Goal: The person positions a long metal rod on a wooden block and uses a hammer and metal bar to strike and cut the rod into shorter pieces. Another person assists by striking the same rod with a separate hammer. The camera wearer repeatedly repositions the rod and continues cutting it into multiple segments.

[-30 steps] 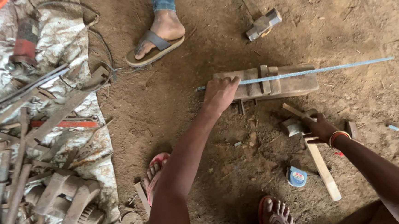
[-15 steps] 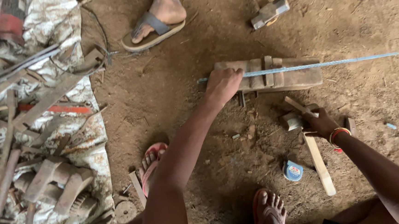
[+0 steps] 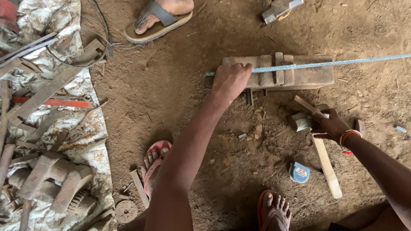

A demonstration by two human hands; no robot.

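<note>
Lying across the top of a rusty metal block (image 3: 303, 74), a long thin ribbed steel rod (image 3: 335, 63) runs level past both ends of it, its far tip well out over bare dirt beyond the block's right end. Open earth floor (image 3: 175, 89) spreads on every side of the block: a wide bare stretch off its left end up to the crumpled printed sheet (image 3: 88, 146) loaded with rusted bars and scrap iron, and loose packed soil below it toward the person's sandalled feet. Above the block, well apart, sit a second hammer head (image 3: 282, 4) and another person's foot in a grey sandal (image 3: 159, 18).

The left hand (image 3: 231, 79) is closed over the rod at the block's left end, pressing it down onto the metal, with a short stub of rod sticking out past the knuckles. Below the block's right half, the right hand (image 3: 332, 126) wraps the pale wooden handle of a hammer (image 3: 323, 156) close to its blocky grey head, which rests on the dirt; the handle trails away from the block. A small round blue tape measure (image 3: 300, 172) lies just left of that handle's lower end.
</note>
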